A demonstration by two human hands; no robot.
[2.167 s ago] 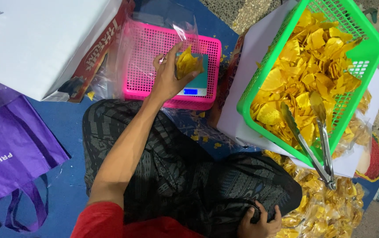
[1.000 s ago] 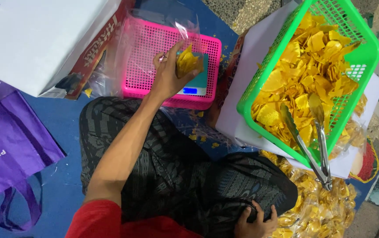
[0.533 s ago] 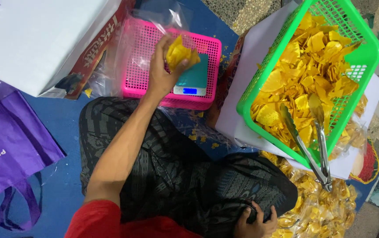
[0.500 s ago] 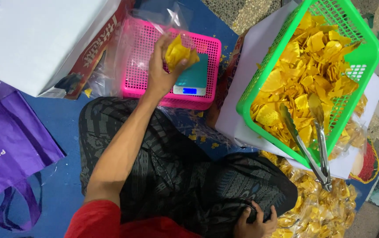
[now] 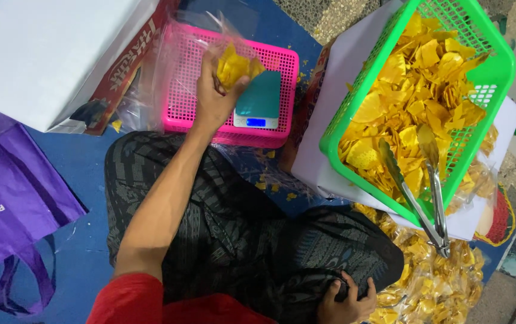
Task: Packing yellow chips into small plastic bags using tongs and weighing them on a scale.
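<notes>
My left hand (image 5: 213,102) grips a chip bag (image 5: 237,63) above the scale (image 5: 259,102); right hand (image 5: 346,300), at 5 o'clock, rests half-curled on my knee.

Purple bag (image 5: 12,204), white box (image 5: 36,54) (both left).

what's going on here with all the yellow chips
A seated person's left hand holds a clear bag of yellow chips just above a small teal scale that sits on a pink basket. The right hand rests on the knee. To the right, a green basket heaped with loose chips has metal tongs lying over its rim, and filled bags lie piled on the floor below it.
</notes>
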